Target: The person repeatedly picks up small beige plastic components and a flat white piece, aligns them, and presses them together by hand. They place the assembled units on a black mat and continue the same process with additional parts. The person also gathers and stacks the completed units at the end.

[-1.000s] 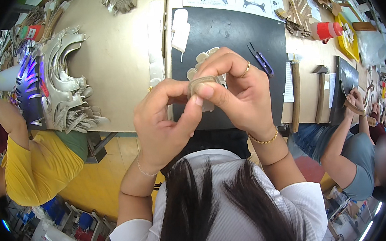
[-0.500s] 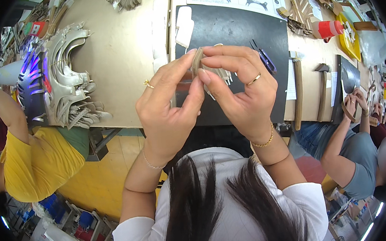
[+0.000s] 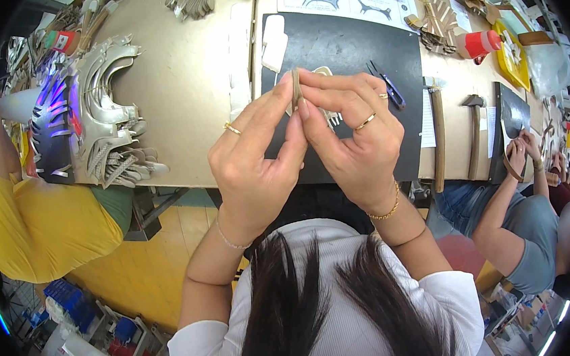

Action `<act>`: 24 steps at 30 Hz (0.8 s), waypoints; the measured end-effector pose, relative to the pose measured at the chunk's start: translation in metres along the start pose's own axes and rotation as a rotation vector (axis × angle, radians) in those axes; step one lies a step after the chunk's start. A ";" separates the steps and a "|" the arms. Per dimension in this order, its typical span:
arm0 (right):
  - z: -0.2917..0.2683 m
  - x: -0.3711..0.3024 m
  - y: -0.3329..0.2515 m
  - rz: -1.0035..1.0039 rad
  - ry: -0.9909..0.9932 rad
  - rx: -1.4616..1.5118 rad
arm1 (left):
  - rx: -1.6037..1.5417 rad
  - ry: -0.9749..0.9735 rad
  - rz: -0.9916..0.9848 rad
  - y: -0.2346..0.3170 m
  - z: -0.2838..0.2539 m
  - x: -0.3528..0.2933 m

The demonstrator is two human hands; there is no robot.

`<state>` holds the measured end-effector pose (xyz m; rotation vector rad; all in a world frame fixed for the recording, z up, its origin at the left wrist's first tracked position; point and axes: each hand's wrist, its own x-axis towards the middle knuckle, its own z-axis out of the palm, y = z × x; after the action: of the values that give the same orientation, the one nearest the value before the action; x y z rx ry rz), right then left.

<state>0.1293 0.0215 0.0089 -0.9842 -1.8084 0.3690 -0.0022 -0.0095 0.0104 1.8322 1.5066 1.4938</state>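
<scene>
- Strip (image 3: 296,85) pinched by left hand (image 3: 253,157) and right hand (image 3: 365,145); pressing seems the step.
- Next move likely wants steady pressure.
- Snips (image 3: 394,93) at two o'clock.

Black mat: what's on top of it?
On the mat: white pieces at left, a blue-handled tool at right, pale pieces between. The left hand and right hand, pinching a tan piece, hide part of the pale pieces, so their count can't be told.

- Ahead of you stretches a tan worktable (image 3: 184,105).
- To your left, a yellow floor (image 3: 170,256) shows seam lines.
- At your lower right, a white strip light (image 3: 547,345) glows.
</scene>
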 end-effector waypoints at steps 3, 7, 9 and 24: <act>-0.001 -0.001 -0.002 -0.021 0.008 -0.021 | -0.015 -0.001 -0.009 0.000 -0.001 -0.003; -0.003 -0.003 -0.003 0.002 0.015 -0.015 | -0.094 -0.007 -0.109 -0.001 -0.003 -0.008; -0.004 -0.005 -0.005 0.069 -0.007 0.026 | -0.125 -0.009 -0.147 -0.002 -0.006 -0.008; -0.031 0.002 0.014 0.380 -0.032 0.382 | -0.831 -0.102 -0.810 -0.016 -0.016 0.001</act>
<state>0.1621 0.0264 0.0151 -1.0452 -1.4963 0.9320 -0.0242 -0.0082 0.0054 0.6775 1.0918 1.2676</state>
